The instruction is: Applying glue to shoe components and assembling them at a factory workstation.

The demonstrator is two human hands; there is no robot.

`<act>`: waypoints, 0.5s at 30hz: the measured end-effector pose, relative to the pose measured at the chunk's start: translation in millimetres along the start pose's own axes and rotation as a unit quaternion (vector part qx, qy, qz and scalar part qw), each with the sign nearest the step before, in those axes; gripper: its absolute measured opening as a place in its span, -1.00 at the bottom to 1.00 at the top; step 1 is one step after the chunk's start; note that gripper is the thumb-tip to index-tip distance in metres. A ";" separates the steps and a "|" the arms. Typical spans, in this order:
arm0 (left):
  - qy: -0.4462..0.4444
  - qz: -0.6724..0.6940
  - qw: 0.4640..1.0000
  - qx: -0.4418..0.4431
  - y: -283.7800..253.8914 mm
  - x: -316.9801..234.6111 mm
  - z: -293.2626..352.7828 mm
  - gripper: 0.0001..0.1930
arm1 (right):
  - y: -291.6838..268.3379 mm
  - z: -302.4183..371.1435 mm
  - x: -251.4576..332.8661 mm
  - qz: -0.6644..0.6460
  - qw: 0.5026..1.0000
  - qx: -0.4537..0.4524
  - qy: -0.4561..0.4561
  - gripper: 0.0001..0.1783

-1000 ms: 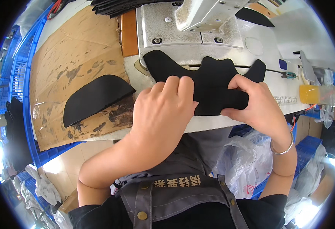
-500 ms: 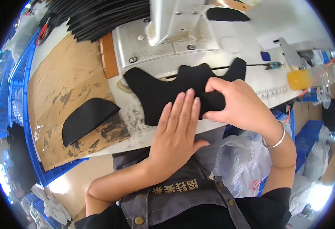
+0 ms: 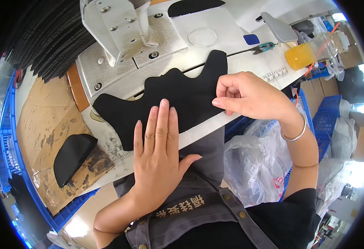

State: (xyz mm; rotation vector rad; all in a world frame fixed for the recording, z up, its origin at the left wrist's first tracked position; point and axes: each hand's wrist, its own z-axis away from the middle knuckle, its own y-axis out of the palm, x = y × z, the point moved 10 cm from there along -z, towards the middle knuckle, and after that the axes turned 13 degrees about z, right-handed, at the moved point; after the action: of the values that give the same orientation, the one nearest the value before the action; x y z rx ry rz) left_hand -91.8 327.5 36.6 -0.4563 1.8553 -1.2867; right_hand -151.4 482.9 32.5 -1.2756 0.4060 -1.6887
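Note:
A black fabric piece [image 3: 182,89] with a wavy far edge lies flat on the white machine table. My left hand [image 3: 157,141] rests open on its near edge, fingers stretched out and thumb spread aside. At the piece's right end, my right hand [image 3: 244,93] has thumb and fingers closed at the edge; the fingertips partly hide the cloth between them. A silver bangle [image 3: 297,133] circles my right wrist. To the left, a black half-moon fabric piece [image 3: 72,157] lies on a stained sheet of cardboard [image 3: 45,137].
The sewing machine [image 3: 119,37] stands beyond the fabric. Stacked black pieces [image 3: 45,37] are at the far left. Thread snips [image 3: 263,47], a blue chip [image 3: 251,39] and a bottle of orange liquid [image 3: 302,56] sit far right. A plastic bag [image 3: 256,162] hangs below the table edge.
The part of the black fabric that was lifted in my right hand now lies flat. That hand has moved to the right edge. My view has shifted, and my left hand remains flat on the cloth.

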 end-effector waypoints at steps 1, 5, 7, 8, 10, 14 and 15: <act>0.000 0.001 1.000 0.003 0.4 0.0 -3.3 -0.04 | 0.3 -0.8 1.3 0.008 1.000 -0.003 -0.010 -0.77; 0.055 0.036 0.998 0.023 5.5 -7.8 -16.5 -0.02 | 0.0 -1.7 2.6 0.035 0.999 -0.017 -0.032 -0.78; 0.070 0.049 0.996 0.024 11.0 -5.6 -14.3 0.00 | 1.1 -0.9 2.3 0.034 0.999 -0.006 -0.024 -0.79; 0.068 0.051 0.996 0.025 10.9 -4.8 -14.0 0.00 | 1.8 -0.3 1.9 0.034 0.999 0.002 -0.017 -0.80; 0.065 0.053 0.995 0.044 10.5 -4.6 -13.4 0.02 | 1.5 1.8 4.2 -0.022 0.999 0.014 -0.022 -0.80; 0.059 0.061 0.995 0.045 10.3 -3.6 -12.8 0.03 | 1.3 3.7 6.7 -0.032 0.997 -0.007 -0.065 -0.82; 0.058 0.059 0.995 0.050 10.5 -3.9 -13.7 0.03 | 4.3 4.9 5.0 -0.031 0.997 -0.004 -0.064 -0.82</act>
State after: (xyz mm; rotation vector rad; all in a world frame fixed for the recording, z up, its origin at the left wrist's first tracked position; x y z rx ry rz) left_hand -98.6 342.8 30.8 -0.2198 1.8738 -1.3423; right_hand -145.1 477.9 34.1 -1.4065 0.3009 -1.6468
